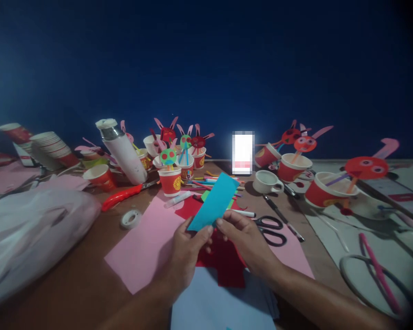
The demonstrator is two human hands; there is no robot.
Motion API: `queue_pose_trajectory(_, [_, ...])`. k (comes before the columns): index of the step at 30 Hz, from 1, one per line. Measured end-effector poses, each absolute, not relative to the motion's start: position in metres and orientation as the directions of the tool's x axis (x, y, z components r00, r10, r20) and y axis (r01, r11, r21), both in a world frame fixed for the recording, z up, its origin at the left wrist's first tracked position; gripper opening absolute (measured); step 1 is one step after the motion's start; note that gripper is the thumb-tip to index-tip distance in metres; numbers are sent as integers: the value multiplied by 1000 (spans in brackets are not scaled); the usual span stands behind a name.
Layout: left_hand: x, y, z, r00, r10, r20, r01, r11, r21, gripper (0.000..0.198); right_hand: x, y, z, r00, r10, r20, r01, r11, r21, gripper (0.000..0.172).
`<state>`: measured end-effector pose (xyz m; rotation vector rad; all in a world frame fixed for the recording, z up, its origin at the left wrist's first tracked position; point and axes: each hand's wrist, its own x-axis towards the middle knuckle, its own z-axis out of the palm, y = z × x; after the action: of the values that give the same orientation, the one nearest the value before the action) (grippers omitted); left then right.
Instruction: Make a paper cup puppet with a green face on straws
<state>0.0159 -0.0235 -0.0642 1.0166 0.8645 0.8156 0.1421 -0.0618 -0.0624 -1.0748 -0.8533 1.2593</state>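
A rectangular strip of blue paper (214, 201) is held up at a slant over the middle of the table. My left hand (189, 243) grips its lower edge, thumb on top. Fingers of my right hand (242, 236) pinch the lower right corner of the same paper. Beneath my hands lie red paper (222, 256), pink paper sheets (141, 245) and a stack of pale blue paper (220, 302). Black-handled scissors (273, 229) rest just right of my right hand, their blades hidden. Behind the blue paper are a white-capped marker (244, 213) and scattered coloured sticks (209, 183).
Several red paper cups (170, 181) carry paper rabbit heads on sticks. A white flask (122, 153), a white mug (265, 182), a tape roll (131, 219) and a red-handled cutter (122, 197) stand or lie around. A plastic bag (37, 243) fills the left; a pen (284, 219) lies right.
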Motion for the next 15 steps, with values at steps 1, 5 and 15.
queue_pose_trajectory(1, [15, -22, -63, 430, 876, -219, -166, 315, 935, 19, 145, -62, -62, 102, 994, -28, -240, -3, -971, 21])
queue_pose_trajectory(5, [5, -8, -55, 362, 901, -239, -210, 329, 921, 18, 183, -59, -53, -42, 997, 66, 407, 77, -910, 23])
queue_pose_trajectory(15, [-9, 18, -48, 259, 942, -214, -459, 315, 831, 17, 267, -67, -41, -33, 966, -257, 997, 15, -70, 21])
